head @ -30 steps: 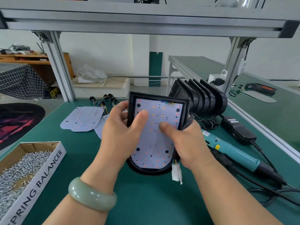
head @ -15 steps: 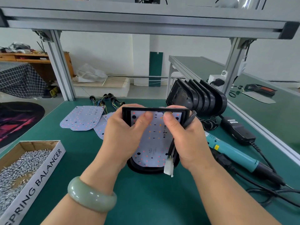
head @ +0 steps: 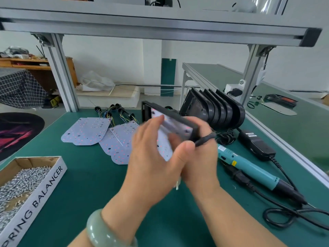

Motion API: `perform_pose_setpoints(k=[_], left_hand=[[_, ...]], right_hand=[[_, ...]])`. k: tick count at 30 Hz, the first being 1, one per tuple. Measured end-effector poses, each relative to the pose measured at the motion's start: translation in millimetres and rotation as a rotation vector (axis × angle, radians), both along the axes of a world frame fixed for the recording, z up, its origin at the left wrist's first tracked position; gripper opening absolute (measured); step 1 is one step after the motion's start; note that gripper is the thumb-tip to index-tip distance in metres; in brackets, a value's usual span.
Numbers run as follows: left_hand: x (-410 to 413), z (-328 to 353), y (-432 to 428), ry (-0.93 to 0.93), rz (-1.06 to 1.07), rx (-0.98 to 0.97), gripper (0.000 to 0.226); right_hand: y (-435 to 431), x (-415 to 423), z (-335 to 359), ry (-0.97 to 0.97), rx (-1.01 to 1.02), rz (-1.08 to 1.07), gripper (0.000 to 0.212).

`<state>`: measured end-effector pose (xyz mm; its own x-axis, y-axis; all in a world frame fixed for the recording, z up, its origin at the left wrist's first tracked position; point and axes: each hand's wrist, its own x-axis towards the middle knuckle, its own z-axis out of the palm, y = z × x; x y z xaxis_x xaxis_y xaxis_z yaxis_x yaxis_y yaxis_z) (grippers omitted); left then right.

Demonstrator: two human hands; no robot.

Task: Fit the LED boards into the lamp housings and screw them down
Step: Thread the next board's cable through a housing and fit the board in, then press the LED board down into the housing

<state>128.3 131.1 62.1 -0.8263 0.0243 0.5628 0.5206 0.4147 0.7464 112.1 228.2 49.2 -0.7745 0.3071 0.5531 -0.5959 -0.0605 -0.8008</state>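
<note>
You're holding a black housing (head: 178, 117) with a white, red-dotted board (head: 165, 148) over a green bench (head: 92, 184); a teal screwdriver (head: 249, 168) is lying near, and you're wearing a pale green bangle (head: 101, 230).

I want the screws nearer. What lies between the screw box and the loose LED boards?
Nothing: the head view shows only bare green mat between the screw box and the loose LED boards.
</note>
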Motion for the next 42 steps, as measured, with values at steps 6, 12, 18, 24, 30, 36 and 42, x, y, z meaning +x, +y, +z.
perform_pose_setpoints(k=[6, 12, 18, 24, 30, 36, 42], left_hand=[[-17.5, -0.7, -25.1, -0.077, 0.166, 0.427, 0.006], [-32.6, -9.3, -54.1, -0.18, -0.099, 0.48, 0.021], [-31.3, -13.2, -52.8, -0.112, -0.409, 0.428, 0.029], [-38.4, -10.5, -66.0, -0.111, -0.368, 0.544, 0.032], [-32.8, -8.2, -61.9, -0.099, -0.484, 0.434, 0.027], [-37.4, -12.3, -62.5, -0.126, -0.376, 0.558, 0.026], [-40.0, -11.4, -65.8, -0.197, -0.261, 0.608, 0.019]], right_hand=[[-0.8, 4.1, -6.6, 0.035, 0.411, 0.353, 0.049], [20.6, -5.0, 0.6, 0.005, 0.503, -0.314, 0.044], [27.6, -10.9, -7.0, -0.168, 0.781, -0.19, 0.044], [31.0, -8.6, -5.6, -0.24, 0.868, -0.139, 0.017], [17.4, -12.5, -13.8, -0.141, 0.737, -0.324, 0.031], [21.2, -10.2, -12.1, -0.114, 0.69, -0.259, 0.014], [21.5, -8.4, -8.9, -0.104, 0.793, -0.179, 0.04]])
